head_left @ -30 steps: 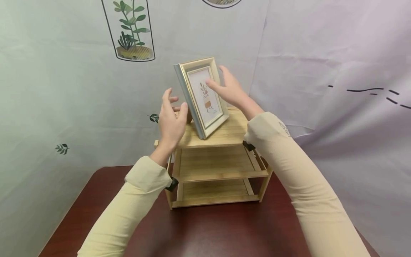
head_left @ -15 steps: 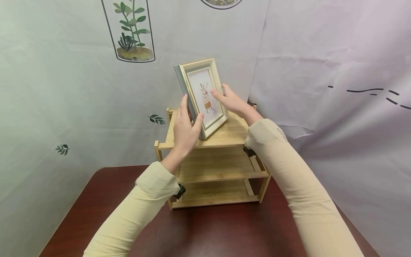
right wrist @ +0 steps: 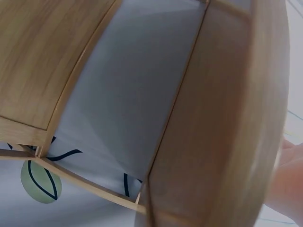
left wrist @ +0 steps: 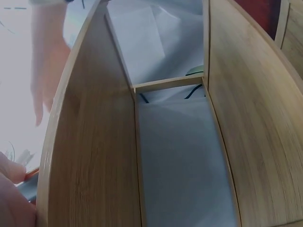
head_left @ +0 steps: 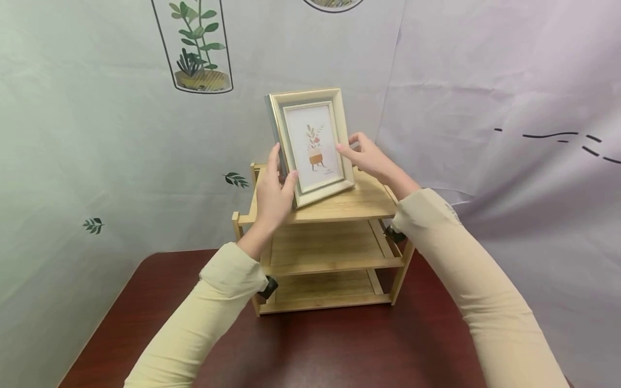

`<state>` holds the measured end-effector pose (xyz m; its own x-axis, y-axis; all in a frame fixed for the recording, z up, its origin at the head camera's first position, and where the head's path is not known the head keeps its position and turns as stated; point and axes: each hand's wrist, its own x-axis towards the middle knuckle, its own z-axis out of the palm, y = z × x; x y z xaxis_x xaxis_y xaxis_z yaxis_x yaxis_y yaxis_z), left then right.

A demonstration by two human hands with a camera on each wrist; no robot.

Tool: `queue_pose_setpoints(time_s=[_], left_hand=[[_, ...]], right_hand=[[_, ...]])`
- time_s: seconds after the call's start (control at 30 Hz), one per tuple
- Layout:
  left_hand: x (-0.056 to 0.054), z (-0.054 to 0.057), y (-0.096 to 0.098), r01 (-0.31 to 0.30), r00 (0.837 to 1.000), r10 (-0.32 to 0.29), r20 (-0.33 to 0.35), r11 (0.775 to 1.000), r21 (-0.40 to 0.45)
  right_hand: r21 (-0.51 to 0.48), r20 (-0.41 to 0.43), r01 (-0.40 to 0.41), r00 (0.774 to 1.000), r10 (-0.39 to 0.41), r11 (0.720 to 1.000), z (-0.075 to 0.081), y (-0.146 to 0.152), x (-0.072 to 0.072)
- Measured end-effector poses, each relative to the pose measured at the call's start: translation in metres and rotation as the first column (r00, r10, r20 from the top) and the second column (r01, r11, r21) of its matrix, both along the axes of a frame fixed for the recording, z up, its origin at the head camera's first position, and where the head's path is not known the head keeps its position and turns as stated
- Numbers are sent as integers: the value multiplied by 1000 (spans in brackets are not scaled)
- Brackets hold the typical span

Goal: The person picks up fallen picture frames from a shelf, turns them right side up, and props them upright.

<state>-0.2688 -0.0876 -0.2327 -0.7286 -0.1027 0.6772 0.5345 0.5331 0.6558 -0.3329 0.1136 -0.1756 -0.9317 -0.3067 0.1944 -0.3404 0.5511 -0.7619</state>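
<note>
our left hand (head_left: 271, 194) grips picture frame (head_left: 310, 144) at left edge, thumb in front; right hand (head_left: 371, 159) pinches right edge. frame stands tilted back on shelf rack (head_left: 339, 207) top, near front left corner. risk, we judge: bottom edge slides forward off shelf top if we let go unevenly.

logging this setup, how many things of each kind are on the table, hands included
picture frame: 1
wooden shelf rack: 1
hands, left hand and right hand: 2
total: 4
</note>
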Motion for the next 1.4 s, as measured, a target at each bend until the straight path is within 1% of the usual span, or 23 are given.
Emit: queue_pose_setpoints(time_s=[0.1,0.17,0.37,0.57,0.77,0.87,0.97,1.1,1.2,1.4], left_hand=[[0,2,-3,14,998,-15,63,1000,13],[0,4,-4,21,997,-22,79,1000,12],[-3,6,-6,20,996,-20,88,1000,-9],[-6,5,-9,18,994,-18,104,1000,-3],[-5,3,-10,35,995,-36,94,999,14],[-5,2,-10,45,995,-47,90,999,16],[-5,2,-10,52,995,-53,89,999,12],[-4,1,-10,54,995,-54,84,999,4],[-4,0,-9,55,996,-55,74,998,-1],[-5,-2,-8,69,996,-69,61,998,-3]], right_hand=[[-21,-9,-3,1000,3,1000,-4,5,4],[-52,-16,-6,1000,6,999,-7,8,5],[-146,-70,-34,997,24,989,-19,16,10],[-230,-153,-76,987,41,970,-32,21,15],[-266,-234,-65,972,1,962,-42,22,20],[-286,-261,-42,965,-35,957,-46,21,23],[-318,-273,-26,960,-65,948,-47,20,28],[-333,-289,-15,953,-87,943,-42,16,41],[-337,-298,-11,950,-95,942,-39,14,48],[-350,-304,-8,947,-105,937,-39,16,49]])
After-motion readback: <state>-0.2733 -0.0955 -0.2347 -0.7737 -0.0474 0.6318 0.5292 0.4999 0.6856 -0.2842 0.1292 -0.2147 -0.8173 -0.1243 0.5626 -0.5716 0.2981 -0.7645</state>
